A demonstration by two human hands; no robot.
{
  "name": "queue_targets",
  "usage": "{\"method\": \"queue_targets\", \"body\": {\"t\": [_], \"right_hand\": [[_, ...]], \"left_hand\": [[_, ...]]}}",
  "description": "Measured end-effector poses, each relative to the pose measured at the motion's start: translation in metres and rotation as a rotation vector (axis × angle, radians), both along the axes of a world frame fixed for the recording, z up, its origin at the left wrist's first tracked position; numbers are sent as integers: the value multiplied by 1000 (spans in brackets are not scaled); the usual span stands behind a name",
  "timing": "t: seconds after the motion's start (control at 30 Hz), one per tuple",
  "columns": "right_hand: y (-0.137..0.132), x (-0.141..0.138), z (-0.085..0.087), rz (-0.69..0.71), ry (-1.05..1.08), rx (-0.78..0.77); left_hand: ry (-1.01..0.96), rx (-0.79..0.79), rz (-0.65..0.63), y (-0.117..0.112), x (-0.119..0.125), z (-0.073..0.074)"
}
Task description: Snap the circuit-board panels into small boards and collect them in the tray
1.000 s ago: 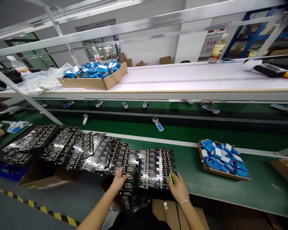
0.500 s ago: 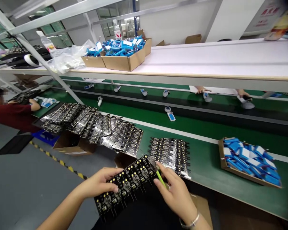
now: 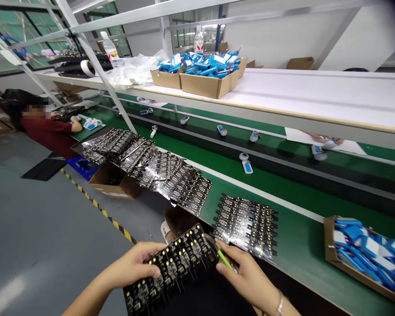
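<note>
My left hand grips a black circuit board panel by its left part, thumb on top. Small yellowish-white squares and thin wire leads show along the tilted panel. In my right hand is a pair of cutting pliers with a green handle, its fingers closed round it. The dark jaws of the pliers meet the panel's right end; whether they bite into it I cannot tell. Just beyond, a group of similar panels lies on the green bench.
Stacked circuit panels run along the bench edge to the left. A cardboard box of blue battery packs sits at right. White handheld devices rest on the conveyor. A shelf crosses above. A co-worker sits at far left.
My view has swung left, so the scene sits further right. Both hands keep hold of the panel and the pliers, and the pliers remain at the panel's right end.
</note>
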State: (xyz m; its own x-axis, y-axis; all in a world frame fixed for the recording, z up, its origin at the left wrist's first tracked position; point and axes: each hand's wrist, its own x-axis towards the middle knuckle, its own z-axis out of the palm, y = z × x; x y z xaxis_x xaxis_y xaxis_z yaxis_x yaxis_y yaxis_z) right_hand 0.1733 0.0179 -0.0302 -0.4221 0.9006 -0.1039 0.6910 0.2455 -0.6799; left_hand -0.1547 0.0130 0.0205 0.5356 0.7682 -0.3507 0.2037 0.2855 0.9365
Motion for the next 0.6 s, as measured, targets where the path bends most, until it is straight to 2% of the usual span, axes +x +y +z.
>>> {"method": "queue_targets", "body": {"t": [0.07,0.17,0.2,0.3,0.37,0.43,0.5,0.6], "right_hand": [[-4,-3,-2,6,-48,-26],[-10,-10,-2,-93,-317,112],[-11,-11,-1,-88,-331,115],[-10,-8,2,43,-100,-75],[-10,-6,1,85,-56,-142],[-17,-12,-2,51,-233,-43],[-26,-26,-8,15,-455,128],[-32,-49,-16,24,-595,281]], "left_hand": [[-49,-38,26,-8,-6,-8],[-68,-64,55,-18,-15,-16],[-69,-74,68,-20,-18,-19],[-69,-94,116,-28,-27,-25],[-69,-102,137,-33,-31,-28],[-71,-114,151,-38,-34,-31],[-68,-130,174,-41,-38,-33],[-65,-158,221,-45,-45,-35]]}}
